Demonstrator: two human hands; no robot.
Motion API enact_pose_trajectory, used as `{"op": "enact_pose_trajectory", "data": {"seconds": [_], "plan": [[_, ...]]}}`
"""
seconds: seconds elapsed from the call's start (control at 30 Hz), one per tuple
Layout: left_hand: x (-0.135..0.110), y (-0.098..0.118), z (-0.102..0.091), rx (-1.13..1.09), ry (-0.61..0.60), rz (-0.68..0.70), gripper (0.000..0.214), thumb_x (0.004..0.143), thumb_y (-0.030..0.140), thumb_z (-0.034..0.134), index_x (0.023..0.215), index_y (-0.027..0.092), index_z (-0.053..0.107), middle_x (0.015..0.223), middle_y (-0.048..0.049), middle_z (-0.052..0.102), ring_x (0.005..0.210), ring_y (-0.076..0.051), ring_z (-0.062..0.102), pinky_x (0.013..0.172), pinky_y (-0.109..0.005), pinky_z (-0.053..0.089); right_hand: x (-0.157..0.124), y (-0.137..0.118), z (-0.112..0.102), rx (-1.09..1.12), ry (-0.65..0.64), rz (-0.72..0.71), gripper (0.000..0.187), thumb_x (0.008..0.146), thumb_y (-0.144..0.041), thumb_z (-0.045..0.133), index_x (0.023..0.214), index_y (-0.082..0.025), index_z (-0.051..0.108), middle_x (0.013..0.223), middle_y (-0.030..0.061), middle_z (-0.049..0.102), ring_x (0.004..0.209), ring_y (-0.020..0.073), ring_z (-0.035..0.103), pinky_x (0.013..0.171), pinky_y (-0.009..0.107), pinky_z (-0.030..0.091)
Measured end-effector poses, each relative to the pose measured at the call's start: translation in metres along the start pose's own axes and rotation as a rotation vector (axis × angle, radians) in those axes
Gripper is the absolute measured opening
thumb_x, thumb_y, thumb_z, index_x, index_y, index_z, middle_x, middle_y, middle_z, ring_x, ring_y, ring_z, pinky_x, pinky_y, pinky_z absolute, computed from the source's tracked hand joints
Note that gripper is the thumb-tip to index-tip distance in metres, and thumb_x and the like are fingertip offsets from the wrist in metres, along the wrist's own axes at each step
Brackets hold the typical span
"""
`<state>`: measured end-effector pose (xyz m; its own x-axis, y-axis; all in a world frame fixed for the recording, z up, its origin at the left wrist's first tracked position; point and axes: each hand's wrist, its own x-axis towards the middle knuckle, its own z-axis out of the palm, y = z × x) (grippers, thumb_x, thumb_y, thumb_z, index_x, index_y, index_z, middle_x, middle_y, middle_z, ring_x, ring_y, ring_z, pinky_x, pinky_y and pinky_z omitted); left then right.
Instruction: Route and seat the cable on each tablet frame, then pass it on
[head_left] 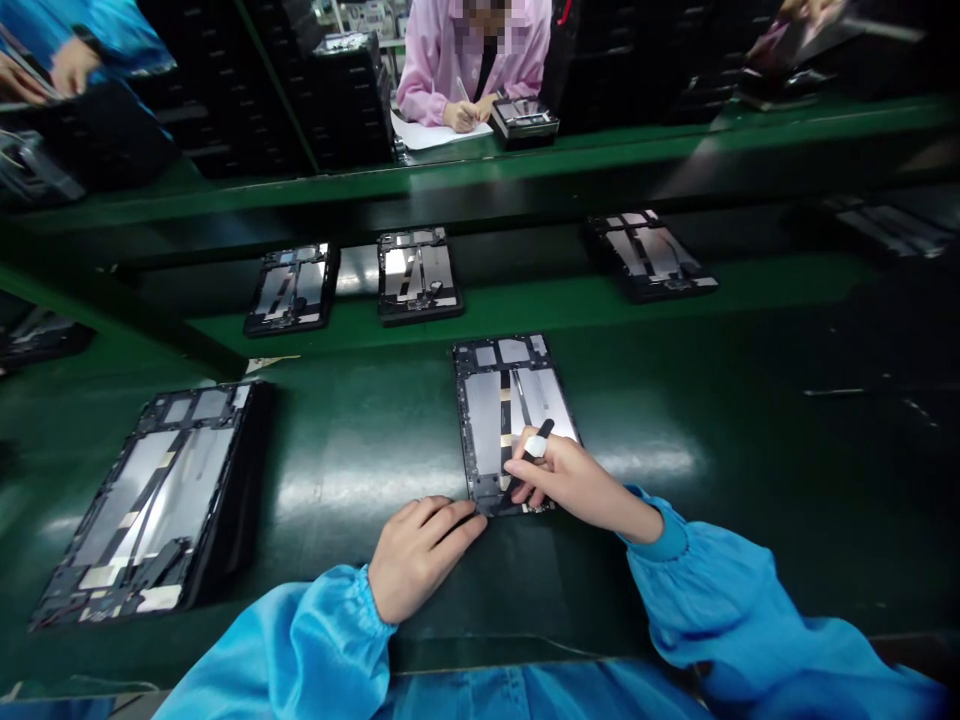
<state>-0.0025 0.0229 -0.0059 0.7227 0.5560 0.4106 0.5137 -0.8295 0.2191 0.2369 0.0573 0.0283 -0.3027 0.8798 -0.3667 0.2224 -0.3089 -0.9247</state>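
Note:
An open tablet frame [512, 395] lies on the green bench in front of me, its silver inner plates showing. My right hand [574, 482] is closed round a black pen-like tool [534, 444] with a white band, its tip down on the frame's near end. My left hand [418, 555] lies on the bench, fingers together, with the fingertips touching the frame's near left corner; it holds nothing.
A stack of similar frames [154, 495] sits at my left. Three more frames [418, 274] lie on the conveyor beyond. Across the line a person in a pink coat [465, 65] writes on paper beside a black tray [525, 118]. Other people's hands show at both top corners.

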Motion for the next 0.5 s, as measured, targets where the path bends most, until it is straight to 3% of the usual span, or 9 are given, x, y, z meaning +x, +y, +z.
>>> {"op": "enact_pose_trajectory", "data": {"seconds": [0.5], "plan": [[-0.0041, -0.0013, 0.0011, -0.002, -0.004, -0.007, 0.024, 0.099, 0.015, 0.05, 0.12, 0.018, 0.061, 0.113, -0.0051, 0.069, 0.097, -0.017, 0.06, 0.08, -0.03, 0.05, -0.0009, -0.0045, 0.0021, -0.016, -0.007, 0.024, 0.017, 0.086, -0.034, 0.061, 0.079, -0.02, 0.053, 0.063, -0.0025, 0.062, 0.066, 0.0207, 0.074, 0.055, 0.029, 0.06]]}}
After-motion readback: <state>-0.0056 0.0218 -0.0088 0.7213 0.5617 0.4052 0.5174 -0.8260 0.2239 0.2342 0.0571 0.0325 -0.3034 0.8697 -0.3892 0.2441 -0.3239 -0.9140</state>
